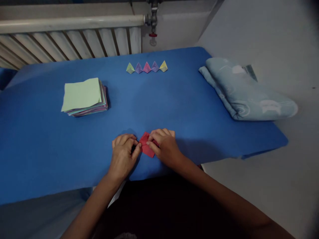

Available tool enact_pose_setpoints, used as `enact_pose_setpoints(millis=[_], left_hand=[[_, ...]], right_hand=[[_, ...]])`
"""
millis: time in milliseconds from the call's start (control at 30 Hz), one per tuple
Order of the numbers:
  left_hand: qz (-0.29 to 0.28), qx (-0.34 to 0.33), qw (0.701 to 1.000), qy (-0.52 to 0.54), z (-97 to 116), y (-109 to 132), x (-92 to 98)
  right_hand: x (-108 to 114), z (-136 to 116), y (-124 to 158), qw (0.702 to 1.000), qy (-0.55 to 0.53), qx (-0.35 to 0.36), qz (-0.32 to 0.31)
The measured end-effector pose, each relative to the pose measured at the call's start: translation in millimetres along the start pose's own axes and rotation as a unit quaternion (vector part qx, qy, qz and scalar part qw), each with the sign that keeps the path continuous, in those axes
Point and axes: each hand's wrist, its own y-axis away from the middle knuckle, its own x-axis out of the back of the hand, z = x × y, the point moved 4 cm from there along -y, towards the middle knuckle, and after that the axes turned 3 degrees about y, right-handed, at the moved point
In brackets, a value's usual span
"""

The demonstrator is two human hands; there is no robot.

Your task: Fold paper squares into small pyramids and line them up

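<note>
You grip a small, folded red paper piece at opposite sides, the fingers of your left hand and right hand closed on it, near the front edge of a smooth blue worktop.

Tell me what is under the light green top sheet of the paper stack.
Under the light green top sheet, edges of differently coloured paper sheets show; the rest is covered.
</note>
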Motion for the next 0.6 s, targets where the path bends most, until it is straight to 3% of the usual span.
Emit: enact_pose_setpoints(millis=[600], left_hand=[[0.008,0.034,0.999,-0.022,3.0,0.1,-1.6]], right_hand=[[-2.3,-0.3,-0.8,1.000,0.022,-0.001,0.009]])
